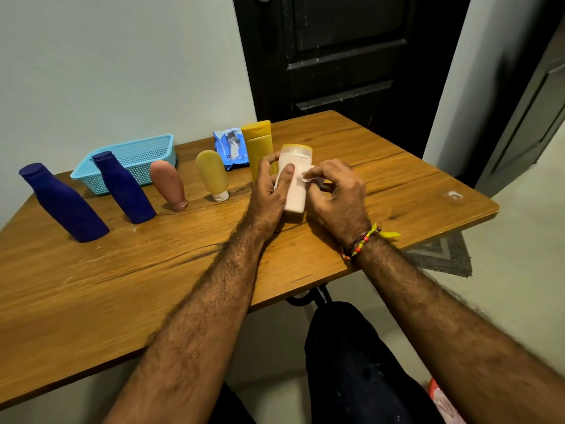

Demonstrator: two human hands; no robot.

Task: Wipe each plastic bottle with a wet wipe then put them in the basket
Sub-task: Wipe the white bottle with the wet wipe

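Note:
My left hand (pixel 270 186) grips a white bottle with a yellow cap (pixel 294 179) just above the wooden table (pixel 153 270). My right hand (pixel 337 191) pinches a white wet wipe (pixel 305 175) against the bottle's side. Behind them stands a tall yellow bottle (pixel 260 146). To the left stand a small yellow tube (pixel 212 174), a brown tube (pixel 168 183) and two dark blue bottles (pixel 123 186) (pixel 62 201). The light blue basket (pixel 134 157) at the back left holds nothing I can see.
A blue wet-wipe pack (pixel 230 148) lies open behind the yellow tube. A dark door (pixel 345 56) stands behind the table. The table's right edge drops off to the floor, where a grey mat (pixel 440 255) lies.

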